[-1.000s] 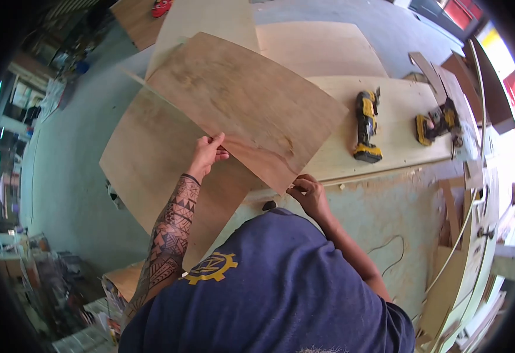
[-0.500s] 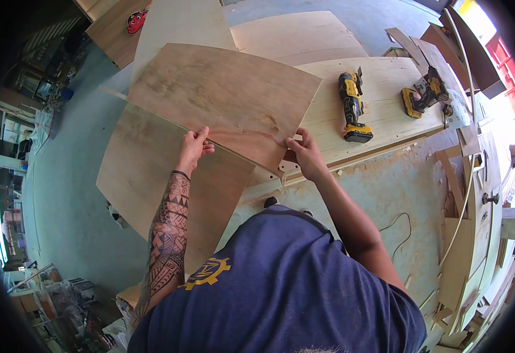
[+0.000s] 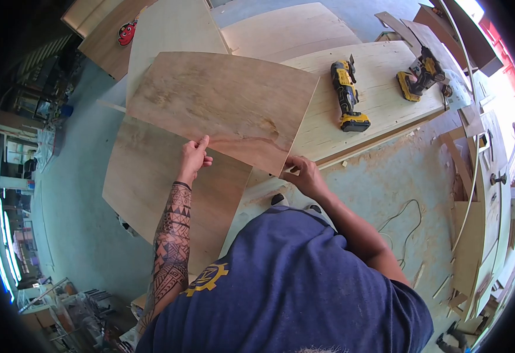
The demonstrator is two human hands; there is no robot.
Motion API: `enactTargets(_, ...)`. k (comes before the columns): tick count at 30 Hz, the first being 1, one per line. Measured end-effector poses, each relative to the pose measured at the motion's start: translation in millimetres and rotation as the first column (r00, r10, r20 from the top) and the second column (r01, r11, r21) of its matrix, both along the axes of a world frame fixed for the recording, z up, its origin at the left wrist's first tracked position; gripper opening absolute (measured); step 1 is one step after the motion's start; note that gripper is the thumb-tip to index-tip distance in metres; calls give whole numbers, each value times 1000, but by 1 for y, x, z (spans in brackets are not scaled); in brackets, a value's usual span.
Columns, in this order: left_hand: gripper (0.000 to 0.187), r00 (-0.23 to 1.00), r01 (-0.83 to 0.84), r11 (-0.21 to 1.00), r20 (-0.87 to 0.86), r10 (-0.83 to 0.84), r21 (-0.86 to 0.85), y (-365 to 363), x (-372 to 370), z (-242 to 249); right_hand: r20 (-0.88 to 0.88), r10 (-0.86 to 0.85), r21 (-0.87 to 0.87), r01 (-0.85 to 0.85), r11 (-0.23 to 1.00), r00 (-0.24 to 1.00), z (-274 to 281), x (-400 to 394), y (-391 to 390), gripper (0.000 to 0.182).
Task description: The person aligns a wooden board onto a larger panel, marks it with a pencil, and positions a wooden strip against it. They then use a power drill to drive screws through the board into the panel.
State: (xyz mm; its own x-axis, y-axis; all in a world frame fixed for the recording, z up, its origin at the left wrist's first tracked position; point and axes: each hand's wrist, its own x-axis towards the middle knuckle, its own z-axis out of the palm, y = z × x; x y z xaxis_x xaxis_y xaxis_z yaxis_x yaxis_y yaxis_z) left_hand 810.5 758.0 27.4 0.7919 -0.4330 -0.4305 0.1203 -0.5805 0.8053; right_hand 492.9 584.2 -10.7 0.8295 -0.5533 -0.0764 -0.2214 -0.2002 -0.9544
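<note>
A curved-top plywood panel [image 3: 222, 100] lies in front of me, over part of the pale workbench top. My left hand [image 3: 194, 159] pinches its near edge, thumb on top and fingers below. At the panel's near right corner, my right hand [image 3: 305, 177] has its fingers curled round the edge; the fingertips are partly hidden. Beneath and nearer to me, a second plywood panel [image 3: 169, 176] of similar colour sticks out to the left. A yellow-and-black oscillating multi-tool [image 3: 347, 97] rests on the bench right of the upper panel.
A yellow-and-black cordless drill [image 3: 422, 76] sits farther right on the workbench [image 3: 381, 70]. Sawdust, offcuts and a looped cord [image 3: 410, 226] lie on the floor. Wooden boards [image 3: 481, 235] stand along the right. A pale sheet [image 3: 175, 29] extends beyond the panel.
My right hand has slid down the panel's right edge to its near corner. The upper panel's near edge looks slightly lower on the right. My left hand keeps its hold. The view has shifted slightly.
</note>
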Motion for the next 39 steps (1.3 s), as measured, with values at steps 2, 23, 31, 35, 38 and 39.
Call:
enactTargets(2,50,1000,-3,1000,24,2,4,-3,2,-1,4,21,-22,-21,1000,1000,-18,2,-3,24)
enactTargets(23,47,1000,-10,1000,25,11,-22,-9,3,-1,177,-88,41,82,996,980,-18,-2,11,22)
enactTargets(31,44,999,-35,998,13,36,-47,-12,5,-2,177,-99,46,93,995,979,-22,6,10,18)
enactTargets(35,45,998,-57,997,16,58,-53,-14,10,-6,175,-116,39,111,993,978,-22,8,10,19)
enactTargets(38,46,997,-66,997,27,67,-45,-15,9,-6,173,-116,35,112,993,978,-22,8,11,20)
enactTargets(39,46,997,-67,997,35,68,-47,-15,9,-6,180,-119,1,120,993,977,-22,9,11,17)
